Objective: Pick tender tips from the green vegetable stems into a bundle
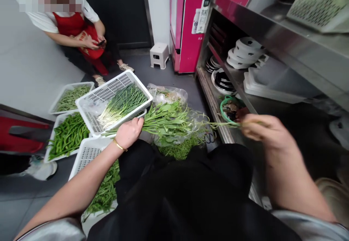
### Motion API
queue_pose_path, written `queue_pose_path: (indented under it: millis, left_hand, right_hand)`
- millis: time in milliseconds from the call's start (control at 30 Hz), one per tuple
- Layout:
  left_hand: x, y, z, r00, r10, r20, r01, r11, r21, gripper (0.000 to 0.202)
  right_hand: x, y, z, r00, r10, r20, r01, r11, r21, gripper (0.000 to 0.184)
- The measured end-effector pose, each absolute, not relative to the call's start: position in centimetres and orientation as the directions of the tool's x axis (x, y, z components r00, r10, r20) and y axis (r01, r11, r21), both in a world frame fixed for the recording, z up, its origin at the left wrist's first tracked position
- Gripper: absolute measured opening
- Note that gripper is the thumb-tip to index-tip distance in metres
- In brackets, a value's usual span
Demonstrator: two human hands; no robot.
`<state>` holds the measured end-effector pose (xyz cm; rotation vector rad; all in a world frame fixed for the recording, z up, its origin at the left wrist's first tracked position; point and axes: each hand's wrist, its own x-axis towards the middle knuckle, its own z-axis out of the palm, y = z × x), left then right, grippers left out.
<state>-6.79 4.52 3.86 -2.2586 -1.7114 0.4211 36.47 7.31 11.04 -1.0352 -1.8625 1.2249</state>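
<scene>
Fingers of left hand (pixel 128 132) closed round the leafy greens bunch (pixel 169 121), held just beside the white basket (pixel 91 119) of scallions (pixel 122 104). Right hand (pixel 257 128) pinches one stem (pixel 223 124), stretched rightward from the bunch.

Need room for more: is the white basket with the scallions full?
Partly filled: the scallions lie along one side of the white basket, with bare mesh floor beside them.

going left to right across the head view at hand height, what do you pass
peppers → left hand → greens → stalk → right hand
</scene>
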Motion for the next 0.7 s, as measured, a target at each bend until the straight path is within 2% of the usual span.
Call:
queue_pose_path:
  millis: [33,100,167,233,267,300,333,367,400,467,533,600,667,700]
  left_hand:
    - [-7.2,4.6,3.8,0.248,0.967,-0.063,0.885,-0.253,-0.390,0.033]
    - [-8.0,4.6,3.7,0.224,0.973,-0.052,0.893,-0.227,-0.389,0.032]
    - [-8.8,4.6,3.6,0.193,0.981,-0.029,0.906,-0.189,-0.380,0.032]
    - [-9.1,4.4,3.5,0.155,0.988,0.009,0.918,-0.141,-0.370,0.032]
    - [-9.1,4.4,3.5,0.138,0.990,0.027,0.922,-0.118,-0.368,0.032]
    - [-8.9,4.3,3.4,0.126,0.991,0.041,0.925,-0.102,-0.366,0.032]
    - [-8.6,4.3,3.3,0.122,0.991,0.048,0.927,-0.096,-0.362,0.033]
    - [-8.2,4.4,3.2,0.125,0.991,0.050,0.930,-0.099,-0.355,0.033]
    - [-7.8,4.5,3.1,0.135,0.990,0.046,0.933,-0.112,-0.342,0.033]
    - [-6.7,5.0,2.9,0.161,0.986,0.035,0.943,-0.143,-0.301,0.032]
    - [-5.6,5.1,2.9,0.170,0.985,0.025,0.955,-0.158,-0.252,0.031]
    - [-4.5,4.4,3.2,0.163,0.987,0.011,0.966,-0.158,-0.205,0.028]
    - [-3.3,2.9,3.3,0.153,0.988,-0.006,0.976,-0.152,-0.159,0.023]
    - [-2.9,2.3,3.2,0.157,0.988,0.006,0.977,-0.155,-0.144,0.021]
  right_hand:
    - [37.7,7.0,11.5,-0.309,0.926,0.215,0.159,0.273,-0.949,0.021]
    - [39.8,6.4,12.4,-0.059,0.928,0.368,0.023,0.370,-0.929,0.022]
    - [41.1,6.0,12.4,0.008,0.927,0.375,-0.031,0.375,-0.926,0.027]
    - [40.6,5.8,11.2,-0.071,0.956,0.285,-0.017,0.284,-0.959,0.032]
    - [39.6,5.7,10.3,-0.180,0.962,0.206,0.043,0.217,-0.975,0.033]
    - [38.0,5.6,9.3,-0.275,0.954,0.118,0.134,0.159,-0.978,0.034]
    - [36.0,5.5,8.5,-0.457,0.889,-0.036,0.297,0.114,-0.948,0.032]
    - [33.6,5.4,7.7,-0.592,0.801,-0.091,0.404,0.197,-0.893,0.033]
    - [31.0,5.5,7.2,-0.669,0.740,-0.073,0.449,0.323,-0.833,0.033]
    - [25.6,6.3,6.8,-0.690,0.722,0.053,0.475,0.507,-0.719,0.033]
    - [20.9,7.7,6.7,-0.623,0.770,0.141,0.581,0.576,-0.575,0.032]
    - [17.4,8.6,6.5,-0.615,0.785,0.075,0.707,0.591,-0.388,0.033]
    - [15.2,8.5,5.8,-0.645,0.758,-0.097,0.757,0.617,-0.215,0.036]
    - [14.5,8.3,5.1,-0.652,0.740,-0.165,0.758,0.629,-0.171,0.038]
